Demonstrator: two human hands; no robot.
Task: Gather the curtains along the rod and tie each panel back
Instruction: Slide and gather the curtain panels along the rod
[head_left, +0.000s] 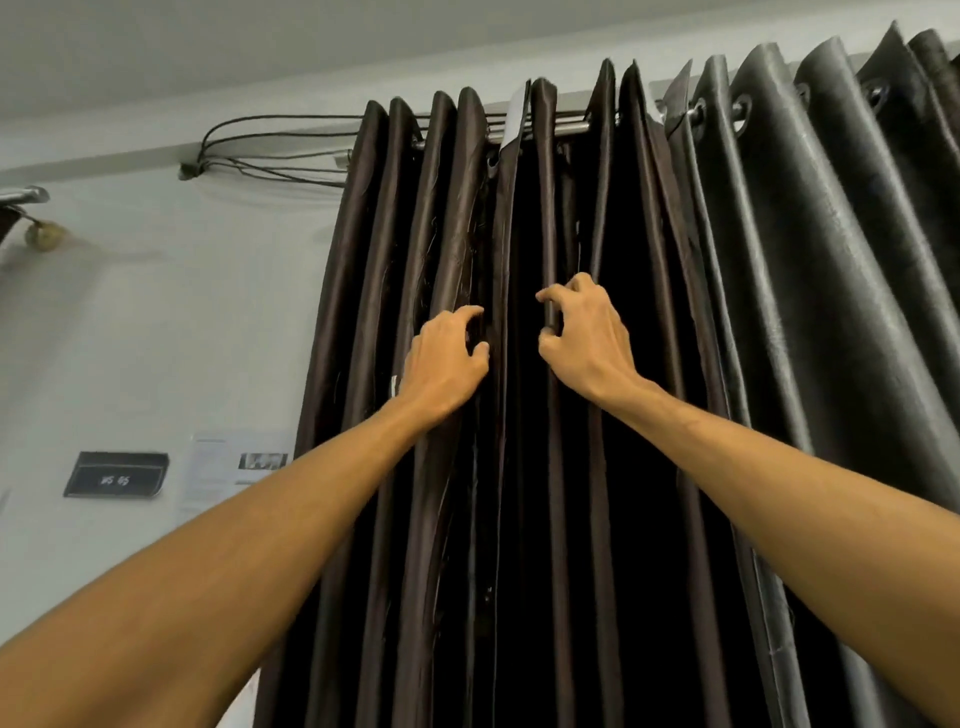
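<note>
Curtain panels, three in number, hanging in deep pleats from steel rod (569, 128) set high on pale wall (156, 338). Left brown panel (395, 312), satin-sheened, hanging bunched at the rod's left end, its inner edge falling near the middle of the view. Right brown panel (613, 234) hanging just beside it, the two edges meeting in a dark slot. Grey panel (810, 260) hanging further right, eyelets showing on the rod, lying against the right brown panel along its side. White label (517, 111) sticking up at rod level where the brown panels are meeting. Left hand (447, 364) reaching up, fingers curling into the fold nearest the inner edge of the left brown panel and gripping it. Right hand (589, 335) reaching up slightly higher, thumb and curled fingers pinching the leading fold of the right brown panel, forefinger arching over that fold. Hands lying near each other, not touching, the dark slot running between them. Black cables (270, 148) running along the wall from a clip left of the rod. Black plaque (117, 474) and paper notice (234, 465) sitting low on the wall, left of the left brown panel. Round knob (44, 235) showing at far left edge.
</note>
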